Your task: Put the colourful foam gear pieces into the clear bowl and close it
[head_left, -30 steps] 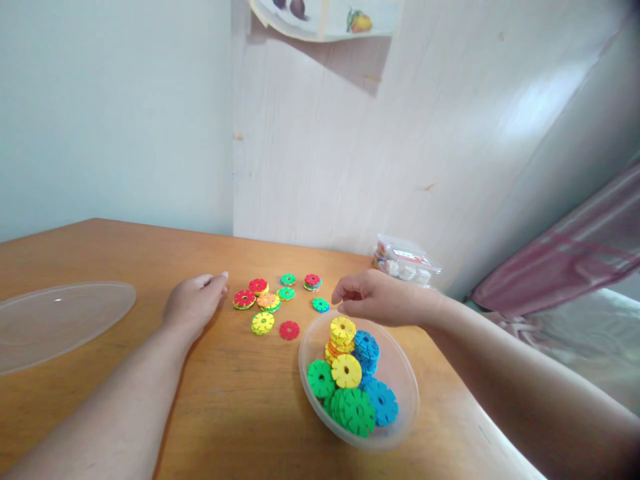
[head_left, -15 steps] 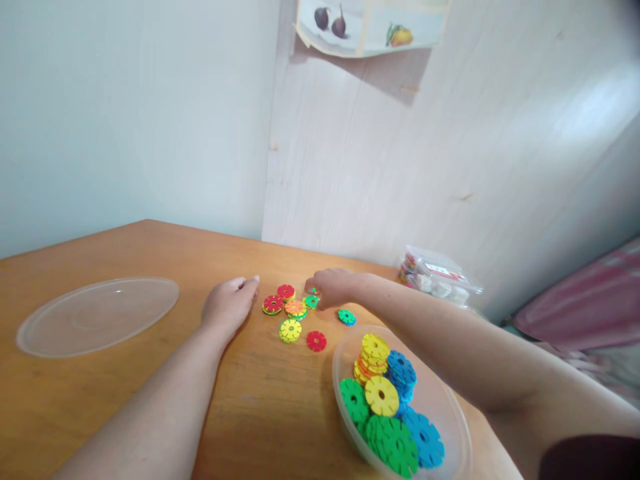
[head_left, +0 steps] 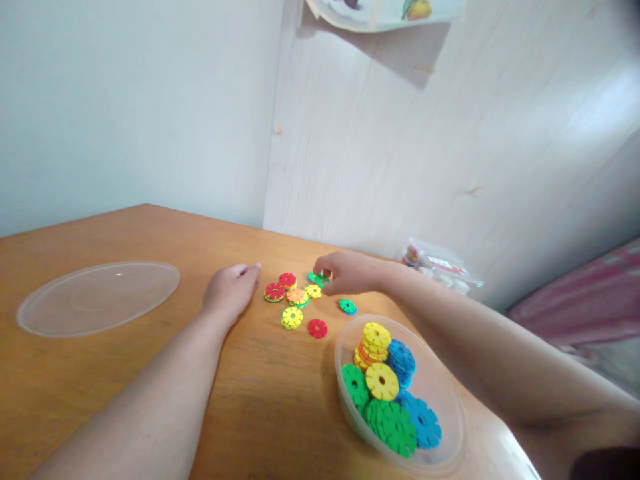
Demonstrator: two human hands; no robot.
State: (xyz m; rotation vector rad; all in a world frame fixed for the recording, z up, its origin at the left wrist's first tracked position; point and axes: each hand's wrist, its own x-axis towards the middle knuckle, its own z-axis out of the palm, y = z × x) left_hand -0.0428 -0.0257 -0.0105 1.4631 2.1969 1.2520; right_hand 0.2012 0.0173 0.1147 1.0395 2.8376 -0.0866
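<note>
Right hand (head_left: 350, 273) has its fingertips pinched on a green snowflake disc (head_left: 317, 277) at the far edge of the loose disc cluster (head_left: 296, 300) on the wooden table (head_left: 260, 400). Left hand (head_left: 231, 292) rests flat just left of that cluster, fingers together, holding nothing. Nearer than the cluster sits a clear plastic bowl (head_left: 445, 407) with stacked discs; a clear lid (head_left: 97, 297) lies well left of it.
</note>
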